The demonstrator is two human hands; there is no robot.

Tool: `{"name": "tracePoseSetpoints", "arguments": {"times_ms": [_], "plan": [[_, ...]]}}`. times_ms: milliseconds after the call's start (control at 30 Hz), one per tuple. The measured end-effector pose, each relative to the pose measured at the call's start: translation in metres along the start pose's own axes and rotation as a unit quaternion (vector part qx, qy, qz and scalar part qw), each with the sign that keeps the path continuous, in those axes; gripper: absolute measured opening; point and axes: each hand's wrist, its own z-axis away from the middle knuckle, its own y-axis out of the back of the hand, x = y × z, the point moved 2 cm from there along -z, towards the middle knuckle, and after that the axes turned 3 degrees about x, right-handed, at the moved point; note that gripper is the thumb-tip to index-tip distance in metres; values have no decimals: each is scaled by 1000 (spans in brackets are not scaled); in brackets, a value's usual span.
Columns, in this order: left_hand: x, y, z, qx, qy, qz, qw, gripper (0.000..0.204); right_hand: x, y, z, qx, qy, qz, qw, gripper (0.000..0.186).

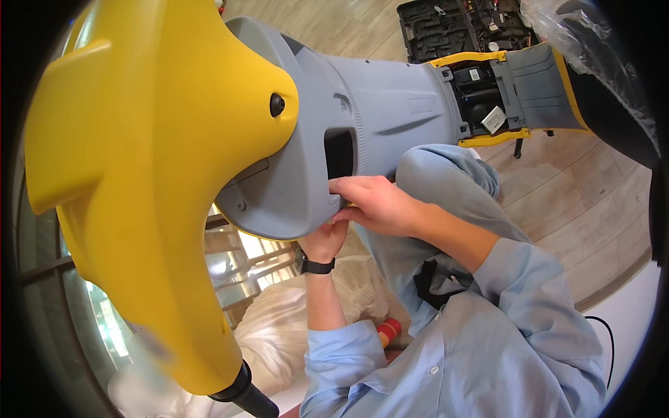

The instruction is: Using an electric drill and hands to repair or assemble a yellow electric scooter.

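Note:
In front of me stands a scooter with a yellow front shell [167, 174] and a grey inner panel [279, 195]. My right hand [380, 205] is closed at the panel's near edge. Its index finger lies at the lower corner of a dark rectangular opening [340, 153], and the thumb is underneath. Just below it my left hand [324, 242], with a black watch [315, 265] on the wrist, reaches up against the panel's rim. The left fingertips are hidden behind the rim and my right hand. Anything small between the hands cannot be made out.
An uncovered compartment [481, 104] with black parts and a white-labelled piece lies to the right, before the grey seat section [540, 87]. Behind it sits an open black tool case [439, 31]. Clear plastic film [592, 56] hangs at right. A black handlebar grip [251, 397] juts out lower left.

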Motion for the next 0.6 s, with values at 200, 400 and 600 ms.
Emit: {"name": "tracePoseSetpoints", "arguments": {"times_ms": [200, 400, 600], "plan": [[-3, -3, 2, 5, -14, -20, 1000, 20, -2, -15, 9, 112, 48, 63, 991, 45], [-5, -4, 2, -5, 8, -9, 1000, 19, -1, -22, 8, 153, 61, 70, 984, 47], [-12, -7, 7, -17, 14, -39, 999, 26, -8, -6, 5, 44, 25, 47, 998, 44]]}}
